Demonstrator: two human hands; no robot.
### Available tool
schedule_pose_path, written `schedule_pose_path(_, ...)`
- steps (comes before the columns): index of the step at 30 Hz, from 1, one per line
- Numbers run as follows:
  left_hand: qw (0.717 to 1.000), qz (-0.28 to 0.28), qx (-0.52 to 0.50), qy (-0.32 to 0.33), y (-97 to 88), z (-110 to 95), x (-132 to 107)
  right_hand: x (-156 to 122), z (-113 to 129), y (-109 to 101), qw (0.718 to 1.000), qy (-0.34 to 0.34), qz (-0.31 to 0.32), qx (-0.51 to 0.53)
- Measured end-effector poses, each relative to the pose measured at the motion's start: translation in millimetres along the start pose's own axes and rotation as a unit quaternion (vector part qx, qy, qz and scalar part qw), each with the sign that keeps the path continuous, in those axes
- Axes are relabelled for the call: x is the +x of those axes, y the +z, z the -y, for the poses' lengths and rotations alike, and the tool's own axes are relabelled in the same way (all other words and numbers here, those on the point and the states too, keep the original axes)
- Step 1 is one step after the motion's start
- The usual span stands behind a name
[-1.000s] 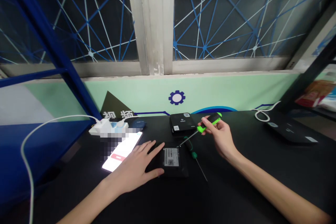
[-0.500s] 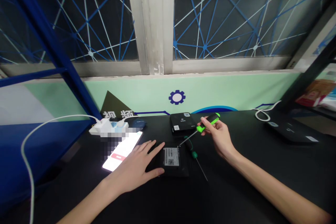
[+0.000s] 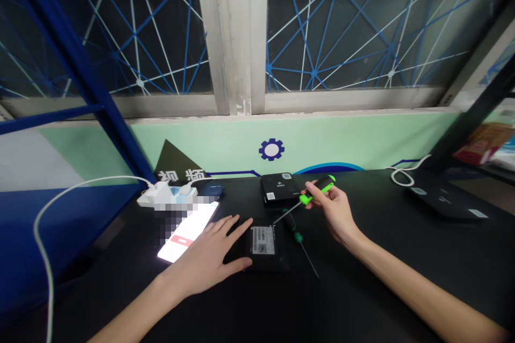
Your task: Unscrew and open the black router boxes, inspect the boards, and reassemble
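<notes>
Our right hand (image 3: 336, 211) pinched a green-handled screwdriver (image 3: 317, 191) between its fingers, while our left hand (image 3: 205, 257) lay spread open, holding nothing, on a black box (image 3: 263, 241) on the counter (image 3: 382, 284).

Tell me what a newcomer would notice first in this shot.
The green-and-black screwdriver stands out at centre right, pinched in the right hand. To the left, a glowing phone lies on the black tabletop, beside the left hand, which rests on a black box. Above, blue and white lines criss-cross the window.
</notes>
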State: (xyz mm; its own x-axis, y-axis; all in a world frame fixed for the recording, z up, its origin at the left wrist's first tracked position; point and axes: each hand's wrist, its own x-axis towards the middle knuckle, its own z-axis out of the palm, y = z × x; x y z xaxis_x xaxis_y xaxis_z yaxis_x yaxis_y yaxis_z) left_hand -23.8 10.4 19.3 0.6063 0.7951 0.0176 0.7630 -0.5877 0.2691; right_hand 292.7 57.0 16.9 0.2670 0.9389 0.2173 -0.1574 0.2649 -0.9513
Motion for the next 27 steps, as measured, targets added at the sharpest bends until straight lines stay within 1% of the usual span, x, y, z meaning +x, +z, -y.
schedule_pose_path(4,1.0,0.0,0.002,-0.003,0.1,-0.5,-0.2,1.7,0.9,-1.5,1.0,-0.005,-0.014,0.002)
schedule_pose_path(19,1.0,0.013,0.006,-0.01,-1.2,-1.5,0.1,5.8,0.7,-6.2,1.0,-0.02,-0.019,0.012)
schedule_pose_path(27,1.0,-0.004,0.005,0.006,1.3,0.9,-0.4,7.4,0.0,-6.9,0.999,-0.026,-0.019,0.013)
